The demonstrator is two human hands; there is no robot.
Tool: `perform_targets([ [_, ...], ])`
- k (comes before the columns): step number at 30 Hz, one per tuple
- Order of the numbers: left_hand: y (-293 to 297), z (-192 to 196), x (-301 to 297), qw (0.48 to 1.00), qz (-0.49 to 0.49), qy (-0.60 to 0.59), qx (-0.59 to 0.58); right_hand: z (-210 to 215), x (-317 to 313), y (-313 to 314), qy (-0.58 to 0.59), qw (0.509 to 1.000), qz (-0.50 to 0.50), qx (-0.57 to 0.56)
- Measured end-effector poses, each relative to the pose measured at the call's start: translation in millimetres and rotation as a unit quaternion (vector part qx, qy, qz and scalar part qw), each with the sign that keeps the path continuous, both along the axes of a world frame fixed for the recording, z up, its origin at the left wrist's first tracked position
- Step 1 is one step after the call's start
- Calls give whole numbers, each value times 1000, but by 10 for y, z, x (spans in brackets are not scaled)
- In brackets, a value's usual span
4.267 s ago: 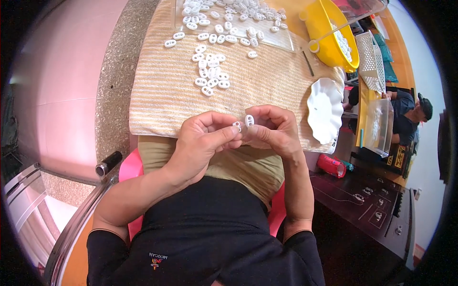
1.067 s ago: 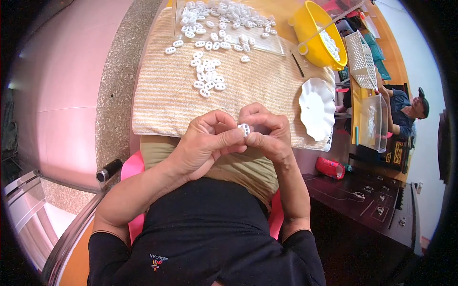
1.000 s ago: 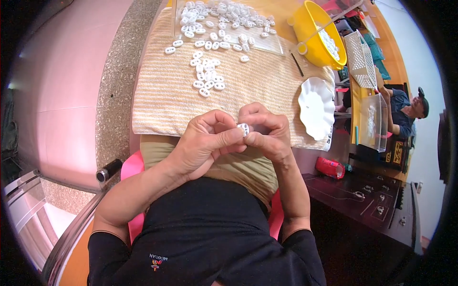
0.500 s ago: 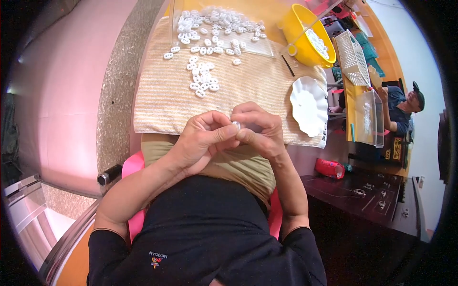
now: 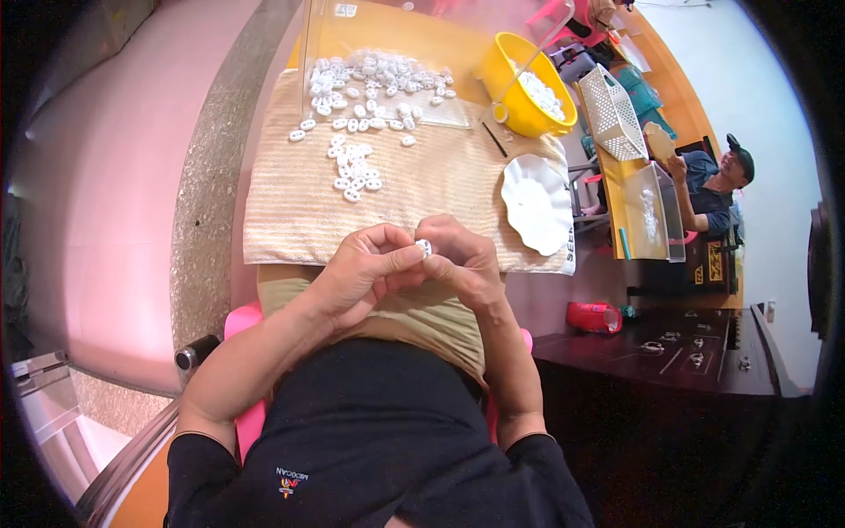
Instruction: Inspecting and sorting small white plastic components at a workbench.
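Observation:
Between the fingertips of both hands, just beyond my lap, is a small white oval piece (image 5: 425,247) with dark holes in its face. My left hand (image 5: 365,268) pinches it with thumb and index finger. From the other side my right hand (image 5: 471,268) grips it too, its fingers curled in. Ahead, a small cluster of similar white two-hole pieces (image 5: 354,169) lies on a beige striped towel (image 5: 286,207). Behind that spreads a bigger heap of them (image 5: 383,72), partly seen through a clear plastic box (image 5: 431,113).
A white wavy-edged dish (image 5: 539,211) sits at the towel's right side. Beyond it are a thin black stick (image 5: 495,139) and a yellow basin (image 5: 500,75) of white pieces. Farther right, a person (image 5: 711,176) in a cap sits behind a white perforated basket (image 5: 609,113).
The held piece has turned, so its holes now show. The whole view has shifted, with the towel and basin sitting farther left in it. Both hands keep their pinch.

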State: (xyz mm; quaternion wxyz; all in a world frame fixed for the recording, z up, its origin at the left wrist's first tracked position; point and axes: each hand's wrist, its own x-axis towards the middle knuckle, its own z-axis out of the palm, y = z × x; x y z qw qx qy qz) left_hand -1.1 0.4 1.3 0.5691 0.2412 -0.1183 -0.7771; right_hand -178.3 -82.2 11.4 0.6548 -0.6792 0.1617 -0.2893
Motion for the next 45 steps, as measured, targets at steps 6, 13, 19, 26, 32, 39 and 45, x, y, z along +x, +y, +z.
perform_targets([
  [6,30,-29,-22,1000,-7,-16,-2,-15,-23,46,6,1000,-17,9],
  [13,6,-21,-46,1000,-4,-9,14,148,-130,17,92,984,-151,22],
  [19,8,-33,-41,999,1,-38,24,361,-483,-514,174,943,-283,0],
  [26,25,-47,-62,998,-4,-56,33,827,-686,-1795,129,896,-392,-161],
  [32,-12,-61,-28,997,22,-64,42,553,-610,-1969,120,884,-402,-205],
  [39,3,-70,-54,995,18,-96,15,106,14,-1198,180,948,-196,-177],
  [45,33,-74,-56,993,27,-113,9,-22,594,-867,263,914,-109,-290],
])
